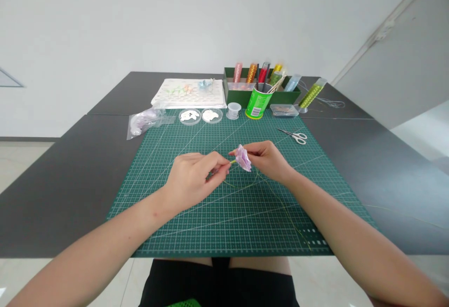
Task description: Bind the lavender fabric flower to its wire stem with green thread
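My left hand [196,176] pinches the thin green stem of a small lilac artificial flower [242,158] between thumb and fingertips. The flower head tips to the right, above the green cutting mat [210,227]. From the other side my right hand [268,159] closes around the flower, with fingers partly hidden behind the petals. A fine yellow-green thread [280,199] hangs near my right hand and trails over the mat to its front edge. White-handled scissors [297,136] lie on the mat beyond my right hand.
Across the back stand a green can [257,103] of sticks, a dark green box [238,97] with thread spools, and a clear case [284,110]. Two dishes [190,117] of white pieces, a stacked white sheet pile [161,94] and a plastic bag [142,122] are left.
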Demonstrator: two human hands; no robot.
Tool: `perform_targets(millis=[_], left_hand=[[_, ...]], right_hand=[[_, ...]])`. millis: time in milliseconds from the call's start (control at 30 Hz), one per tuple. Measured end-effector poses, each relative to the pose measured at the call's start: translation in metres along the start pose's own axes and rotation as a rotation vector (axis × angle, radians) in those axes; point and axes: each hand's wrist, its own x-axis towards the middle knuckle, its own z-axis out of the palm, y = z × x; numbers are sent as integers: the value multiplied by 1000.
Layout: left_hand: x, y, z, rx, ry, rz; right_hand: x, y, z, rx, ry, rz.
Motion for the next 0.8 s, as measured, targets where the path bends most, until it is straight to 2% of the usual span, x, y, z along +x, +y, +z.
perform_targets(millis=[300,533,667,800], left_hand=[[4,-4,-1,-38,69,-250],[5,-5,-3,-27,112,-310],[6,-7,-2,-35,119,-356],[6,-11,-1,-10,96,-367]], right_hand=[[-4,-4,-5,-26,-211,84],[-2,-5,-23,-62,-342,82],[-2,-10,-29,-87,-482,95],[-5,-20,-31,-2,-589,63]])
